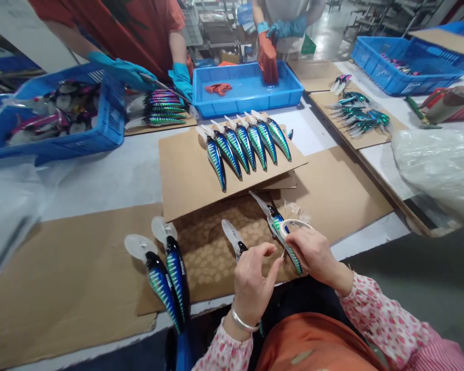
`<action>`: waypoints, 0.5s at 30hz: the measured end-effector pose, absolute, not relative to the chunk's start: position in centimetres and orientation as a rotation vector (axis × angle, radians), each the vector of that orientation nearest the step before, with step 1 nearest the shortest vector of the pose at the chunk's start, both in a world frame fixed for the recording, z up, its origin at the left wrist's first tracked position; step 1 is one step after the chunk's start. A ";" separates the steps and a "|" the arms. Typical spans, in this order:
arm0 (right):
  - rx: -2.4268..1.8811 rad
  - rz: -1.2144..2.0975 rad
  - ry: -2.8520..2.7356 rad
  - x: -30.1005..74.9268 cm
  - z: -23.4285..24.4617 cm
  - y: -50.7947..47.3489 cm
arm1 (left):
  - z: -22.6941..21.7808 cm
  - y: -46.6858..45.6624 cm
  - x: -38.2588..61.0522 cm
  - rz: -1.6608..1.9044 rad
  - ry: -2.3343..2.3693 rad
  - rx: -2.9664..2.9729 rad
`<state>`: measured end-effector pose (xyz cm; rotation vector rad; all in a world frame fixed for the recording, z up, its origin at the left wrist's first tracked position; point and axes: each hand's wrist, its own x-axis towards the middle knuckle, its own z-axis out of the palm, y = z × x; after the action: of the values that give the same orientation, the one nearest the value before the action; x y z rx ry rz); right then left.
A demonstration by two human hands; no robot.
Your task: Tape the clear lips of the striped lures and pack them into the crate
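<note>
Honestly, it's all about that tiny strip right now

So I'm standing here watching, and my read is the step in hand is drawing a bit of tape off the roll (pixel 298 222). The right hand (pixel 317 257) grips that pale, smooth ring. The left hand (pixel 251 281) has its fingers curled in, gap narrow, thumb tip right at a thin strip (pixel 283 252); can't tell if it's truly pinched.

The lure (pixel 276 221) lies slantwise on the mottled card (pixel 204 257) near the desk (pixel 139 170) edge, partly behind the right hand and roll. I'd say the next move calls for a light, steady pinch, because skinny tape loves to curl.

Lovely thing, too: glossy, tapered body, blue-green with pale bars, clear bill. A second lure (pixel 232 235) pokes its bill past the left hand. Seven more lures (pixel 250 144) fan out on plain, matte cardboard (pixel 185 185) beyond.
</note>
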<state>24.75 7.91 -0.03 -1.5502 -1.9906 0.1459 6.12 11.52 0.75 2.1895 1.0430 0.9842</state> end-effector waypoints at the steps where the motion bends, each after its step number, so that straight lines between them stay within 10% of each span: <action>1: -1.551 0.147 -2.005 24.7 0.0 7.9 | 0.8 11.4 6.1 0.992 1.052 2.181; 15: -1.623 0.455 -1.456 24.2 -0.4 7.7 | 1.0 9.5 5.4 1.054 1.065 2.000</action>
<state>24.18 7.74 -0.35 -1.6234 -1.4562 0.4548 5.35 9.47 0.98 1.9997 1.0647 1.0545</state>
